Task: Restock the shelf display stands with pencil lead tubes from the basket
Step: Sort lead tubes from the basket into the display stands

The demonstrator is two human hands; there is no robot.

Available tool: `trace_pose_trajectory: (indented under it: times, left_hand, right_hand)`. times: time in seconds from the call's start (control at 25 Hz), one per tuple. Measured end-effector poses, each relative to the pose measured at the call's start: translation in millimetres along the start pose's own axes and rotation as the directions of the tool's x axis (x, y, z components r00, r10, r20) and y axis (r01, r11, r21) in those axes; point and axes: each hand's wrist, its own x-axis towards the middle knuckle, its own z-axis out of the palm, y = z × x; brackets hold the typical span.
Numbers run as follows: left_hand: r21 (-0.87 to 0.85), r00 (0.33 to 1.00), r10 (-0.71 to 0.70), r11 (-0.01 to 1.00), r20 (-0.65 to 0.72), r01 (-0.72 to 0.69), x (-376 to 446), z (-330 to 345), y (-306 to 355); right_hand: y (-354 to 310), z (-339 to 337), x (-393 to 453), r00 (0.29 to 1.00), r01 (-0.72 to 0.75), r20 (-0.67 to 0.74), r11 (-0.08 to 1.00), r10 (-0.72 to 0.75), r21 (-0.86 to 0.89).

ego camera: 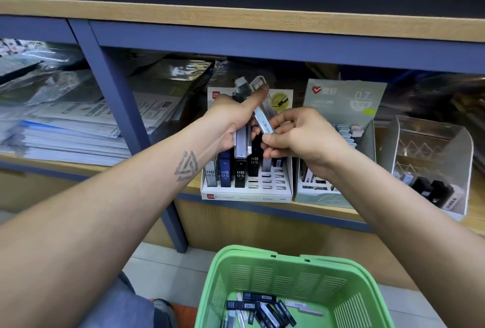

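The left hand (233, 117) grips a bundle of pencil lead tubes (242, 141) upright in its curled fingers, thumb stretched up along them, in front of the white display stand (246, 194) on the shelf (328, 213). The right hand (301, 134) pinches a single pale tube (263, 120) between thumb and fingertips, tilted, its upper end leaning toward the left thumb. Both hands hover just above the white stand, whose left slots carry grey, blue and black tubes marked HB 0.5 (240, 174) while slots toward the right stand open. Just beside it on the right sits a grey-green stand marked 0.7 (343, 107), partly filled, and further right a clear acrylic stand (433, 167) with a few tubes at its front. Below, the green basket (288, 270) holds loose dark and pale tubes (262, 306) lying flat on its bottom. Stacked papers in plastic sleeves (68, 128) fill the left shelf bay.
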Motion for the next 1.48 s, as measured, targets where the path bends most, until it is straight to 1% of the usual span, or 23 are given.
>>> trace_pose_trajectory:
  times: [0.12,0.2,0.24,0.28,0.36,0.44,0.48,0.52,0.64,0.68,0.8,0.88,1.0,1.08,1.16,1.24,1.32,1.4,1.48]
  left_hand:
    - [-0.068,0.994,-0.036,0.997,0.101,0.043,0.6,-3.8,-2.3]
    - [-0.132,0.989,-0.052,0.989,0.137,0.070,-1.9,-3.7,-0.9]
    - [-0.144,0.988,-0.054,0.987,0.142,0.074,-4.0,-3.0,0.3]
    - [-0.144,0.988,-0.043,0.988,0.146,0.064,-6.4,-0.8,1.8]
    - [-0.109,0.984,0.002,0.994,0.176,0.017,-11.0,3.1,3.4]
    - [-0.036,0.969,0.047,0.999,0.243,-0.039,-18.9,11.8,4.2]
    - [-0.010,0.960,0.067,0.998,0.273,-0.067,-23.5,17.1,4.3]
    - [0.006,0.950,0.079,0.996,0.301,-0.085,-27.6,22.7,4.2]
    - [0.073,0.920,0.066,0.992,0.386,-0.102,-37.2,41.4,1.4]
    - [0.095,0.910,0.053,0.990,0.411,-0.101,-39.9,47.8,-0.3]
    - [0.119,0.882,0.037,0.987,0.469,-0.105,-47.2,69.1,-2.4]
    - [0.124,0.888,0.024,0.988,0.459,-0.091,-47.0,79.4,0.5]
    - [0.084,0.920,-0.012,0.996,0.391,-0.023,-38.6,84.6,6.5]
    - [0.064,0.941,0.003,0.998,0.339,-0.026,-33.1,86.2,9.1]
    - [0.080,0.952,0.027,0.995,0.305,-0.054,-29.1,90.1,9.8]
    - [0.117,0.955,0.049,0.989,0.292,-0.087,-27.2,95.6,8.6]
    - [0.165,0.954,0.091,0.976,0.286,-0.142,-27.7,102.5,7.1]
    - [0.206,0.949,0.155,0.954,0.275,-0.216,-28.8,109.9,6.0]
    - [0.257,0.944,0.207,0.927,0.257,-0.273,-27.6,117.0,5.3]
  right_hand:
    - [1.4,-10.2,-0.2,0.997,-0.066,-0.032,0.989,0.071,0.134]
    - [3.0,-14.8,-4.0,0.994,-0.105,0.010,0.979,0.105,0.177]
    - [4.0,-16.2,-6.2,0.993,-0.116,0.032,0.978,0.112,0.172]
    - [4.1,-18.8,-8.7,0.993,-0.112,0.038,0.985,0.108,0.128]
    - [1.2,-26.5,-11.5,0.998,-0.053,0.013,0.995,0.054,-0.089]
    - [-5.6,-43.5,-16.0,0.998,0.021,-0.042,0.954,-0.036,-0.300]
    - [-9.5,-53.8,-19.1,0.995,0.042,-0.067,0.939,-0.069,-0.342]
    - [-12.8,-64.2,-22.7,0.993,0.057,-0.078,0.939,-0.088,-0.340]
    - [-15.9,-87.5,-34.0,0.988,0.112,-0.085,0.978,-0.128,-0.178]
    - [-15.5,-92.8,-35.8,0.984,0.134,-0.094,0.980,-0.149,-0.149]
    - [-14.0,-110.0,-41.6,0.977,0.154,-0.128,0.979,-0.171,-0.132]
    - [-12.7,-124.6,-46.4,0.970,0.144,-0.177,0.980,-0.167,-0.135]
    - [-10.6,-147.4,-52.3,0.944,0.137,-0.270,0.972,-0.187,-0.193]
    - [-7.4,-160.0,-54.3,0.926,0.133,-0.307,0.951,-0.220,-0.279]
    - [-3.9,-168.0,-55.5,0.912,0.118,-0.321,0.911,-0.258,-0.396]
    - [0.7,-172.5,-54.3,0.909,0.101,-0.307,0.862,-0.283,-0.496]
    - [5.2,-175.5,-50.4,0.917,0.092,-0.261,0.799,-0.300,-0.594]
    - [8.6,-179.3,-44.5,0.908,0.086,-0.230,0.693,-0.351,-0.715]
    - [10.3,-181.7,-38.8,0.877,0.087,-0.221,0.593,-0.427,-0.800]
